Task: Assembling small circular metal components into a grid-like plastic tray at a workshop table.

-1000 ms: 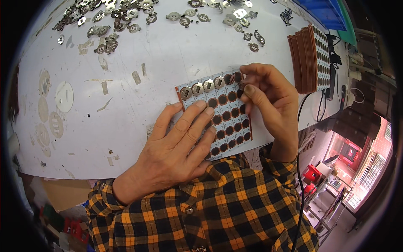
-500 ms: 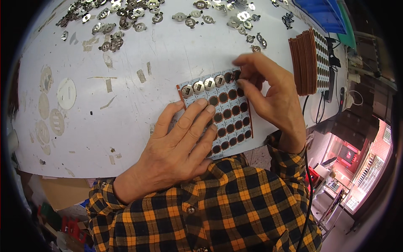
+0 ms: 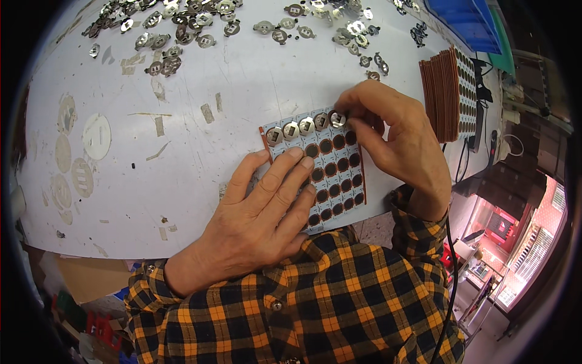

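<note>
A light-blue circuit board panel (image 3: 330,171) with brown edges and rows of dark round pads lies in front of me, slightly turned. Across its far row sit several shiny round metal battery clips (image 3: 307,125). My left hand (image 3: 257,209) lies flat over the panel's left part, fingers spread, covering some pads. At the far right corner, my right hand (image 3: 397,136) is closed in a pinch, thumb and fingertips at the edge of the rightmost metal clip (image 3: 337,119). This clip rests over a pad; the curled fingers partly hide that corner.
Loose metal clips (image 3: 203,21) are scattered along the table's far side. A stack of brown-edged panels (image 3: 439,94) stands at right, near a blue bin (image 3: 467,24) and black cables (image 3: 464,155). Tape scraps and a white disc (image 3: 97,136) mark the table's left.
The rightmost clip, dark and tilted between my right fingers before, now lies flatter and shiny over its pad. The panel appears shifted slightly right and nearer. My left hand still presses on it.
</note>
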A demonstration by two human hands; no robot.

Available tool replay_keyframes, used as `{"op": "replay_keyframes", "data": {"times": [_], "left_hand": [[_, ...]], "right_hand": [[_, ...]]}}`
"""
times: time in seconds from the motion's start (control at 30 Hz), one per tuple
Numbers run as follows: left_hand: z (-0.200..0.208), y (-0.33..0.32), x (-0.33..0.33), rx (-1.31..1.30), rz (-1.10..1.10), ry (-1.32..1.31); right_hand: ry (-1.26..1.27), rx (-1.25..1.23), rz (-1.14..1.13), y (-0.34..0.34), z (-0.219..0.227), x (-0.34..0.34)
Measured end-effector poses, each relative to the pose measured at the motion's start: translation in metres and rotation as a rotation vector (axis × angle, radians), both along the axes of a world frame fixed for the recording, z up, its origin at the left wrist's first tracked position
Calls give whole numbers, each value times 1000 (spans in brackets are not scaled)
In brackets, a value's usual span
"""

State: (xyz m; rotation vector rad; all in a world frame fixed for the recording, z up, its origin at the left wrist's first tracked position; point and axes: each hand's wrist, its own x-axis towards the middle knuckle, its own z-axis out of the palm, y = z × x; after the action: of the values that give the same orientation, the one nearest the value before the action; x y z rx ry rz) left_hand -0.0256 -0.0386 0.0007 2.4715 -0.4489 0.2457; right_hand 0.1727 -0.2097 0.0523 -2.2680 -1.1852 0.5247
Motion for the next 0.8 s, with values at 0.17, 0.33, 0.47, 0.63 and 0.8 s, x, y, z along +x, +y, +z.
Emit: {"op": "replay_keyframes", "data": {"times": [0.17,0.33,0.47,0.63,0.8], "left_hand": [[-2,0,-1,-4,5,2],[-3,0,-2,-15,10,-2],[-1,1,0,-11,-2,10],[-2,-1,-1,-4,11,-3],[-4,-1,-2,-8,16,-10]], "right_hand": [[77,61,-88,-4,-7,-3],[2,13,-136,-19,1,4],[-51,173,-259,-10,-8,-12],[-125,225,-275,-4,-25,-36],[37,221,-322,-10,-26,-38]]}}
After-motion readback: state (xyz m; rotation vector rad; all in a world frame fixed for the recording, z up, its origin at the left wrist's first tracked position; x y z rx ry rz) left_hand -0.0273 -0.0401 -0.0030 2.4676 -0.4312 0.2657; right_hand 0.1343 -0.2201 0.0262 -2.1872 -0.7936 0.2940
